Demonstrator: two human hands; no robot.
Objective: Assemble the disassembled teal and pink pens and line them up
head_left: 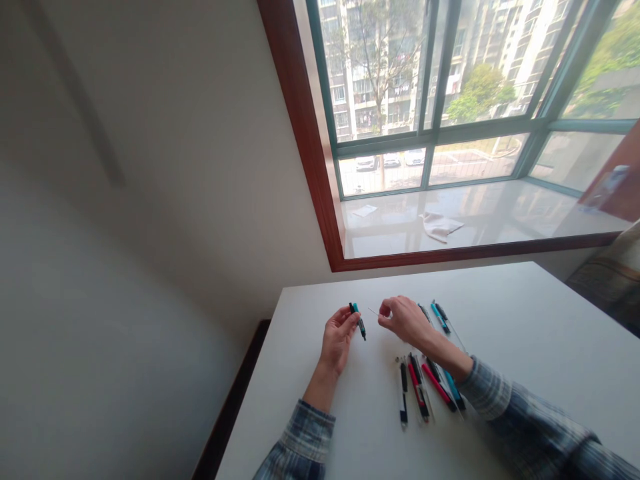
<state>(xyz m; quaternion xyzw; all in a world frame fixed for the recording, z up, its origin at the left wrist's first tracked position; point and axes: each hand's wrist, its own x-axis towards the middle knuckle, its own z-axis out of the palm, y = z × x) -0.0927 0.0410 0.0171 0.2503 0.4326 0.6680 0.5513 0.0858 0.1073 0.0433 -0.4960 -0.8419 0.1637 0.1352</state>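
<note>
My left hand (337,339) is closed, its thumb and fingertips pinching a short teal and black pen (359,323) above the white table (310,400). To its right, my right hand (404,319) is also closed in a pinch. A thin pale stick, which looks like a pen refill (373,311), pokes out of its fingertips toward the pen, and the two are apart. Below my right wrist lie several pens, among them a black and white pen (403,393) and a red pen (439,385). My forearm covers part of this group.
Beyond my right hand lies a teal pen (440,317) with other pen pieces. The table's far edge stands near the wall and a red-brown window frame (400,260). A crumpled white cloth or paper (441,225) lies on the sill. Fabric (613,280) shows at the right edge.
</note>
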